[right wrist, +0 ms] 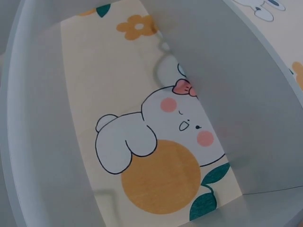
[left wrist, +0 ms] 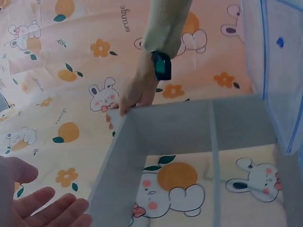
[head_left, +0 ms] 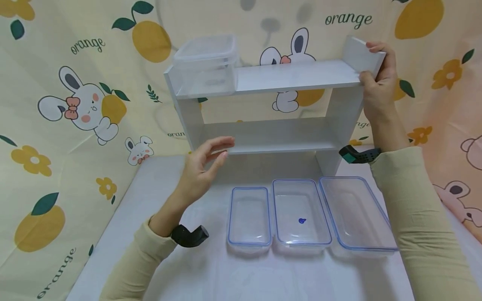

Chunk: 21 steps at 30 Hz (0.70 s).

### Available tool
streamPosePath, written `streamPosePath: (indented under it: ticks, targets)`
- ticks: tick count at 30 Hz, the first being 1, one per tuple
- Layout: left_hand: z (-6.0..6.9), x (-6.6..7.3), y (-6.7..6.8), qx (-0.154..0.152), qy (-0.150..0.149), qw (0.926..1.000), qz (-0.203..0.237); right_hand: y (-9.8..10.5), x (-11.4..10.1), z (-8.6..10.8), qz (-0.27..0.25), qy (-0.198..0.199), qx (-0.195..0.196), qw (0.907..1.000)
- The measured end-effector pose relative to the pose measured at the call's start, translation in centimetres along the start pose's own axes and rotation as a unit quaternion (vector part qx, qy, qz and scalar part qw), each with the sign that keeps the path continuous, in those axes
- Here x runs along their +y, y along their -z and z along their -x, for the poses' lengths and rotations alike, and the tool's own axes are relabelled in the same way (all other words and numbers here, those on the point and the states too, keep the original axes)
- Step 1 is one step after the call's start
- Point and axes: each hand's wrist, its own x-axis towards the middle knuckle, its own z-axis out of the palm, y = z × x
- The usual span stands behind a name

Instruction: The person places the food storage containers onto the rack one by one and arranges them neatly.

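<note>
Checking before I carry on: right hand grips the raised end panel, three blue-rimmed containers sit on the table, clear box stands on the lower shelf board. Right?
Not quite: the head view shows the clear box on the top board, not the lower board. The right hand does grip the raised end panel, and three blue-rimmed containers sit on the table.

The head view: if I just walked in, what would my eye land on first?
Probably the white shelf in the middle, with a clear box on the left of its top board and the person's right hand gripping its upper right end. Next come three clear, blue-rimmed containers side by side on the white surface in front. Behind, the backdrop is bright with rabbits and oranges.
</note>
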Motion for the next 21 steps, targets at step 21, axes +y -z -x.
streamPosePath:
  ticks: [21]
  targets:
    - [3.3, -4.7, -3.1, -0.066, 0.184, 0.9683, 0.155, 0.1, 0.0, 0.0, -0.005, -0.004, 0.001, 1.0000]
